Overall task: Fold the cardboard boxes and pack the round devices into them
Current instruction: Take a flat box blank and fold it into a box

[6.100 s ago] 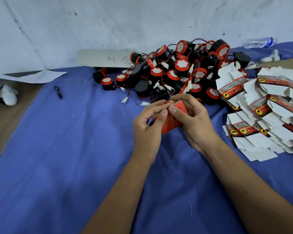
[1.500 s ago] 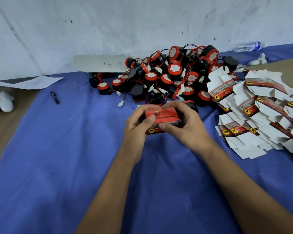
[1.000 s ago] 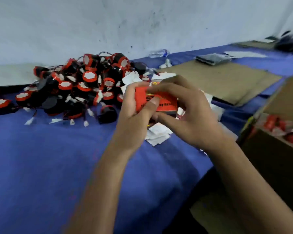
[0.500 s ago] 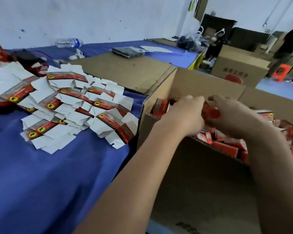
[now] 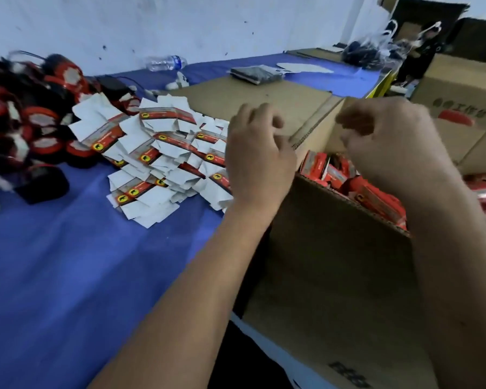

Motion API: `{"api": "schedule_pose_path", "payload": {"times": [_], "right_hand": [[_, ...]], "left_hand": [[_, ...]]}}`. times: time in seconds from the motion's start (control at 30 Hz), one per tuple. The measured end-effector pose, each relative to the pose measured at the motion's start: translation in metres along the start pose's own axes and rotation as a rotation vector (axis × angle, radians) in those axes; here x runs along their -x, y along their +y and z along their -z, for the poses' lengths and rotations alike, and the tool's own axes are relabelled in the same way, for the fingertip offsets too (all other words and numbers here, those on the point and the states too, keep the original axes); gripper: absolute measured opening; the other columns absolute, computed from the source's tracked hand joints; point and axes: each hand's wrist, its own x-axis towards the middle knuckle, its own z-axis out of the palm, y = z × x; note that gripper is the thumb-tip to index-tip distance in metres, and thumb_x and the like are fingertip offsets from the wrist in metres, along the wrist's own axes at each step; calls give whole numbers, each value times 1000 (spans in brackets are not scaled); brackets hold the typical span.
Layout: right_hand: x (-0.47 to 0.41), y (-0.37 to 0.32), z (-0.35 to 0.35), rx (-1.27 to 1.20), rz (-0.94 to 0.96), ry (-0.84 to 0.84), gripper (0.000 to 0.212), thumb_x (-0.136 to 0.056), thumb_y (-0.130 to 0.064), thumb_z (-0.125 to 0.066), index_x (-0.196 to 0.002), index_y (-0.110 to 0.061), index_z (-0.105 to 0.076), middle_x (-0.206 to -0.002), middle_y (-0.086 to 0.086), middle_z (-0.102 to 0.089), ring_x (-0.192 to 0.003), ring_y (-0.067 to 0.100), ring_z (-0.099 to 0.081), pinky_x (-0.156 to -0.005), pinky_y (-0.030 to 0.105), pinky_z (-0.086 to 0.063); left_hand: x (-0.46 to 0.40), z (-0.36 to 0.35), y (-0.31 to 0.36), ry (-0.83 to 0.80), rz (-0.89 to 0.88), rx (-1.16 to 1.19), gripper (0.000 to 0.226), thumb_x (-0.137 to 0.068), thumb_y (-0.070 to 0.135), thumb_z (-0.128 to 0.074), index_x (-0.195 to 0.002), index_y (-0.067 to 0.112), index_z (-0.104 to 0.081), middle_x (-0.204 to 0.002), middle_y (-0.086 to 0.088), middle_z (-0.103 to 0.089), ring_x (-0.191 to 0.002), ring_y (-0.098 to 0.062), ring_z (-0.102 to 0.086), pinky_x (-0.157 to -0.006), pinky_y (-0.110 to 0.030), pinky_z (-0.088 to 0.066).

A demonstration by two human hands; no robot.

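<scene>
At the left edge of the blue table (image 5: 68, 262), a heap of round devices (image 5: 31, 122) — red and black, with loose wires — is seen, blurred. Toward the table's right edge, a fanned pile of flat boxes (image 5: 157, 158) lies unfolded, white flaps outward. Just right of the pile, the left hand (image 5: 257, 161) is held above the table's right edge with fingers loosely curled; nothing is gripped. Beside the table stands a big carton (image 5: 334, 262), open-topped, in which packed red boxes (image 5: 371, 192) are heaped. Over the carton's mouth, the right hand (image 5: 390, 144) is raised, fingers bent and relaxed; no box is seen in it, though the fingertips are blurred.

Judged from this, one packed box has been dropped in and another flat box is to be fetched. Trouble could come from the reach back — the fanned pile may be knocked askew by the left wrist, or two flat boxes may be lifted together because they overlap closely. The tangled wires may also drag several devices along when one is pulled.
</scene>
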Motion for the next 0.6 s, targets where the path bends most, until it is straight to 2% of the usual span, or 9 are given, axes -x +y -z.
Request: {"api": "schedule_pose_path", "payload": {"times": [0.03,0.1,0.17,0.2,0.23,0.3,0.4,0.5,0.6], "right_hand": [[0,-15,-5,-67,41,4,24,-96,-18,-64,-118,-24,-73,-106,-3,-73,-99,13,-67,-89,34,-57],[-2,-47,-22,-127,104,-50,21,-95,-19,-65,-111,-26,-75,-97,-7,-73,-93,10,-67,-82,32,-58],[-6,-70,-45,-130,146,-112,22,-94,-17,-63,-110,-26,-75,-97,-6,-73,-96,13,-66,-81,33,-56],[-8,-78,-58,-118,165,-150,24,-93,-16,-62,-111,-25,-75,-100,-4,-73,-99,16,-65,-83,33,-55],[-9,-85,-71,-109,175,-206,26,-93,-15,-61,-113,-24,-74,-104,-2,-73,-101,18,-65,-86,33,-54],[-10,-91,-94,-117,168,-319,29,-91,-16,-61,-117,-21,-73,-110,3,-72,-105,23,-65,-91,36,-53],[-10,-90,-115,-215,153,-259,33,-93,-16,-62,-124,-17,-70,-117,6,-72,-110,24,-65,-95,36,-51],[-13,-89,-126,-364,157,-96,33,-93,-16,-64,-126,-15,-68,-118,4,-71,-112,23,-64,-98,40,-49],[-13,-101,-140,-500,206,-14,35,-94,-21,-67,-128,-16,-63,-121,2,-66,-113,18,-60,-95,41,-51]], "left_hand": [[0,3,-21,-51,115,-104,21,-86,10,-67,-105,20,-64,-110,0,-60,-102,-14,-52,-73,-16,-37],[2,5,-60,-433,328,-396,51,-86,36,-75,-132,23,-56,-139,-10,-50,-130,-28,-44,-97,-33,-46],[11,7,-83,-819,367,-579,95,-76,64,-77,-151,26,-33,-161,-17,-25,-151,-40,-20,-120,-57,-30],[16,6,-90,-896,341,-613,107,-71,72,-76,-154,27,-25,-164,-17,-18,-154,-42,-13,-122,-62,-22],[21,6,-94,-901,313,-620,113,-67,76,-76,-153,27,-21,-164,-17,-18,-154,-41,-13,-122,-64,-19],[23,6,-96,-800,268,-628,105,-69,73,-73,-148,26,-23,-157,-17,-31,-149,-40,-26,-119,-62,-28],[14,14,-95,-664,220,-679,88,-77,52,-69,-148,20,-28,-140,-18,-46,-131,-40,-46,-109,-53,-43],[3,36,-99,-375,307,-440,86,-78,39,-75,-150,20,-32,-127,-16,-55,-115,-40,-56,-92,-46,-48],[-11,73,-107,-100,525,-39,75,-79,43,-81,-143,28,-46,-126,-2,-65,-116,-26,-63,-97,-44,-53]]}}
